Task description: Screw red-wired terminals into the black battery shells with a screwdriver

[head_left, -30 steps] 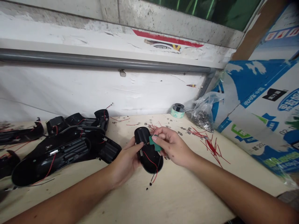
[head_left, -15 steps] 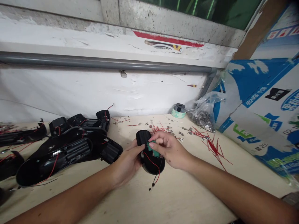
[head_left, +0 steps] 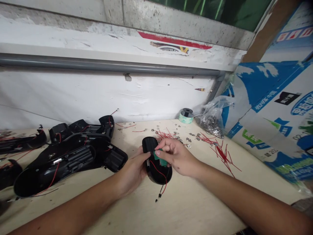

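In the head view my left hand (head_left: 135, 167) grips the left side of a black plastic battery housing (head_left: 156, 174), its thumb on the rim. A red wire and a black wire run through the housing and hang over its near end to a small dark connector (head_left: 159, 195). My right hand (head_left: 174, 156) is closed, thumb and finger pinching a small piece of green cloth (head_left: 161, 159) over the inside of the housing. Whatever lies under the green piece is hidden.
Several similar black housings (head_left: 73, 160) with wires are piled on the left. Red wires (head_left: 222, 153) and small metal contacts (head_left: 188, 146) lie behind and to the right. A tape roll (head_left: 186, 116), a plastic bag of metal parts (head_left: 210, 122) and a printed carton (head_left: 274, 114) stand farther back.
The view has shifted very slightly. Both hands keep their hold on the housing and the green cloth, and the cloth's visible folds differ a little.
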A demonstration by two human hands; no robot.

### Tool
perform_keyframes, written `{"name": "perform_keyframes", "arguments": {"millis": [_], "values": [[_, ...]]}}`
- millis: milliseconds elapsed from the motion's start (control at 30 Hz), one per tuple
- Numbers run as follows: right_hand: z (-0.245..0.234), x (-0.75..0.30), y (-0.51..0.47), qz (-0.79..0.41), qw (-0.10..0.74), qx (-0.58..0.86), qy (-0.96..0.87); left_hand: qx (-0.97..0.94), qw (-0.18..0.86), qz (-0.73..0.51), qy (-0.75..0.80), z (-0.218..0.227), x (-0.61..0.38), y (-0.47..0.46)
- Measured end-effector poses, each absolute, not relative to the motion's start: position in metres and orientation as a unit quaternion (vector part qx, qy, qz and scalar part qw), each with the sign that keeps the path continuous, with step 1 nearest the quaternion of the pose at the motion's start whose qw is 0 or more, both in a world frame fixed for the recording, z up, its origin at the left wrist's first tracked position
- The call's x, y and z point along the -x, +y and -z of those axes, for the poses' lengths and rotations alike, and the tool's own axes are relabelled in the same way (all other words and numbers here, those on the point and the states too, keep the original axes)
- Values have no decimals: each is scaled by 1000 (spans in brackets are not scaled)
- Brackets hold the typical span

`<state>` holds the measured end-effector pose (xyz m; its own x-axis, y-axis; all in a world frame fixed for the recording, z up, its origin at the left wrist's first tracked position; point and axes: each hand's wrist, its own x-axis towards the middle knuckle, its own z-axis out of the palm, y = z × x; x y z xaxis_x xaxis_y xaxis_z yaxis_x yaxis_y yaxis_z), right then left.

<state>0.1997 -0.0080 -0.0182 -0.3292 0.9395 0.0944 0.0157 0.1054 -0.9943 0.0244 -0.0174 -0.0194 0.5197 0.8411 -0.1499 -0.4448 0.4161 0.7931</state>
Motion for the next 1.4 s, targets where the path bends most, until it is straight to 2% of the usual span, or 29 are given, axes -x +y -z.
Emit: {"name": "perform_keyframes", "arguments": {"millis": [1400], "values": [[12,-199,-10,-557,422,414,-584,-357,806,-397,256,25,-22,-15]]}}
